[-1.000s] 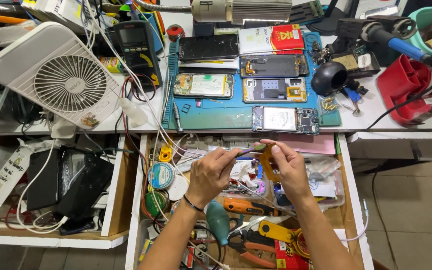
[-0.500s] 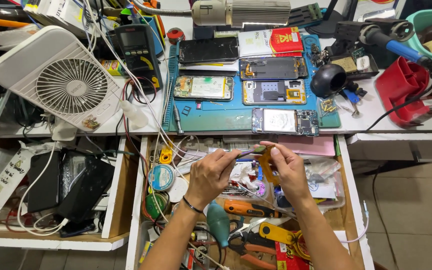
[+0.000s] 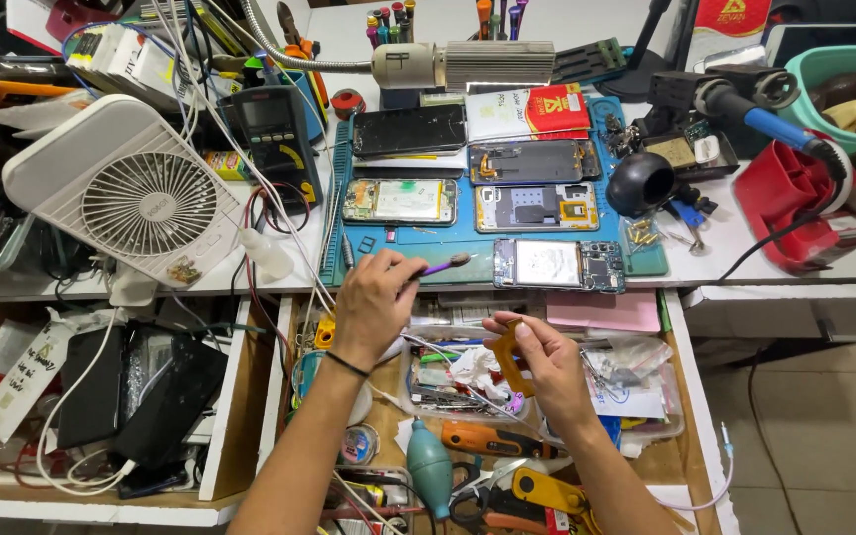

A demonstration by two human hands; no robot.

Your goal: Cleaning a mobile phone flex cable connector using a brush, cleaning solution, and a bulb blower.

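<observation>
My left hand (image 3: 376, 302) grips a small purple-handled brush (image 3: 445, 265) whose bristle tip points right, just over the front edge of the blue work mat (image 3: 334, 253). Lower and to the right, over the open drawer, my right hand (image 3: 544, 359) pinches an orange flat flex strip (image 3: 508, 355), held upright. An opened phone (image 3: 559, 265) with its board exposed lies on the mat just beyond the brush tip. Three more opened phones (image 3: 400, 201) lie farther back on the mat.
A white desk fan (image 3: 129, 203) stands at the left, a multimeter (image 3: 276, 139) behind it. The open drawer (image 3: 688, 396) holds a clear parts box (image 3: 448, 381), a teal air blower (image 3: 430, 466) and pliers. A red stand (image 3: 795, 198) and black loupe (image 3: 641, 183) sit at the right.
My left hand has lifted the brush up and away towards the mat edge. The right hand with the orange strip has dropped slightly; the two hands have come apart.
</observation>
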